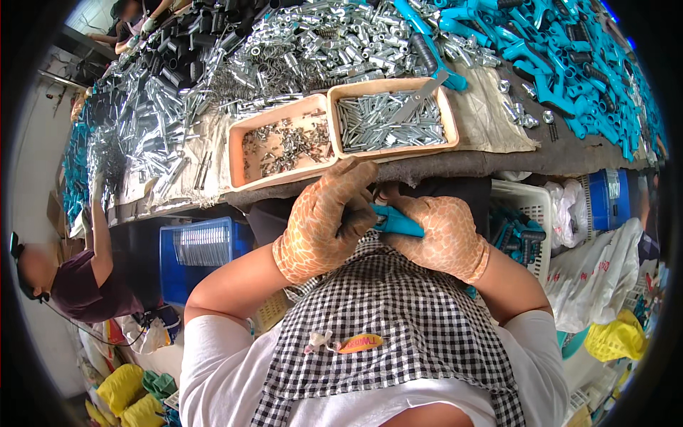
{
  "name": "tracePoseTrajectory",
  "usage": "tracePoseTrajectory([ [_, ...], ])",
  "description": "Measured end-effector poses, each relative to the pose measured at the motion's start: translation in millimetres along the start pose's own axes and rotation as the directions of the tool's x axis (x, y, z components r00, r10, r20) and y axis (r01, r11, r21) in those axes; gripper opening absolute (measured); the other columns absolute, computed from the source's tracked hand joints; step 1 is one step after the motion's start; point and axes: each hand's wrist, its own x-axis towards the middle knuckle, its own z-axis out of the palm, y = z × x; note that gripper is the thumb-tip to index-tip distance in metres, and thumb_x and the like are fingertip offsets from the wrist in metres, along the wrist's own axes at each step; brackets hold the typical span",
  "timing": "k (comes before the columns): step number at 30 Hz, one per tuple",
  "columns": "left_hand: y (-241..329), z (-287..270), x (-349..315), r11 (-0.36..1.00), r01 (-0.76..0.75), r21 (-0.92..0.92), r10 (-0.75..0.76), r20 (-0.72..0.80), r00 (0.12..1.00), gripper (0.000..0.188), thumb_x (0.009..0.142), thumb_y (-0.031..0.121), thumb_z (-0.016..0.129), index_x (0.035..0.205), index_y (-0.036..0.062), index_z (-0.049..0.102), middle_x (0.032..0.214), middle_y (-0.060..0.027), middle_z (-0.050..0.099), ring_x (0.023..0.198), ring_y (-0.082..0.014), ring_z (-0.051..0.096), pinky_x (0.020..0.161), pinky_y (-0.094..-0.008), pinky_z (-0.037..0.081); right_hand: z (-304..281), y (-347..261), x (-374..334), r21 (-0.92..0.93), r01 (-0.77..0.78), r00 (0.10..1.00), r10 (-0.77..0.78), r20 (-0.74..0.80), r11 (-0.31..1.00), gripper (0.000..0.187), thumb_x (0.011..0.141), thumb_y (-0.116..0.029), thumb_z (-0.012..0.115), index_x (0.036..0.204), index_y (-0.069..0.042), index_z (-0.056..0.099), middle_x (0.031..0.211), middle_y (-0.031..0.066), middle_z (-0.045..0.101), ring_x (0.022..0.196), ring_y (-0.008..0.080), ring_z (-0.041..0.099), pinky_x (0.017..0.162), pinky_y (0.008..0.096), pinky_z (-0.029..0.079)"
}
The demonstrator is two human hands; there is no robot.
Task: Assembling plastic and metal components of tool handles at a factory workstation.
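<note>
In front of my apron I hold a teal tool body (400, 221), mostly covered by my gloves. My right hand (445, 235), in a patterned orange glove, is wrapped round its right part. The fingers of my left hand (320, 224), gloved alike, are curled and closed at its left end; I cannot make out whether they pinch a small part too. Just beyond my hands stand two shallow trays at the bench edge. The left tray (238, 158) has small metal bits scattered in it. Metal pins (370, 117) fill the right tray (449, 132), and a flat metal strip (420, 99) lies across them.
Metal fittings (334, 50) and teal tool bodies (548, 64) are heaped on the bench. A teal tool with a black grip (425, 50) lies behind the right tray. Below are a blue bin (196, 267) and a white basket (542, 206). A co-worker (85, 281) is at left.
</note>
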Motion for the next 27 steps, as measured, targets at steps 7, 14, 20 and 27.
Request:
tracePoseTrajectory([
  [7,16,-5,19,0.953,0.101,0.286,-0.180,0.268,0.946,0.054,0.074,-0.003,0.068,0.127,0.0030,0.057,0.072,-0.0064,0.063,0.068,-0.0280,0.062,0.099,-0.0446,0.050,-4,-2,3,-0.002,0.017,1.000,-0.017,0.022,1.000,0.040,0.071,-0.031,0.083,0.102,-0.009,0.069,0.079,0.0125,0.068,0.067,0.0318,0.068,0.058,0.0423,0.055],
  [14,16,-8,4,0.940,-0.127,0.318,-0.010,0.397,0.918,0.045,0.078,0.012,0.070,0.121,0.0015,0.060,0.098,-0.0113,0.056,0.089,-0.0290,0.061,0.102,-0.0485,0.049,3,-9,-3,-0.024,0.033,0.969,-0.026,0.247,0.999,0.038,0.074,-0.032,0.079,0.102,-0.010,0.070,0.075,0.0131,0.068,0.063,0.0323,0.068,0.058,0.0423,0.055],
  [20,-2,-26,4,0.512,0.858,-0.025,-0.501,0.803,0.322,0.046,0.097,0.033,0.063,0.130,0.0005,0.061,0.107,-0.0199,0.071,0.094,-0.0207,0.069,0.081,-0.0350,0.055,8,-18,-3,0.050,0.083,0.972,-0.092,0.218,0.995,0.039,0.075,-0.042,0.081,0.092,-0.008,0.070,0.065,0.0115,0.065,0.057,0.0303,0.067,0.053,0.0398,0.053],
  [27,10,-25,-3,0.727,0.687,-0.011,-0.412,0.793,0.449,0.043,0.092,0.026,0.070,0.126,0.0000,0.064,0.094,-0.0190,0.073,0.083,-0.0250,0.072,0.077,-0.0368,0.057,8,-18,-8,0.003,0.149,0.955,-0.145,0.260,0.989,0.037,0.072,-0.040,0.082,0.088,-0.009,0.068,0.064,0.0108,0.064,0.056,0.0295,0.065,0.050,0.0400,0.051],
])
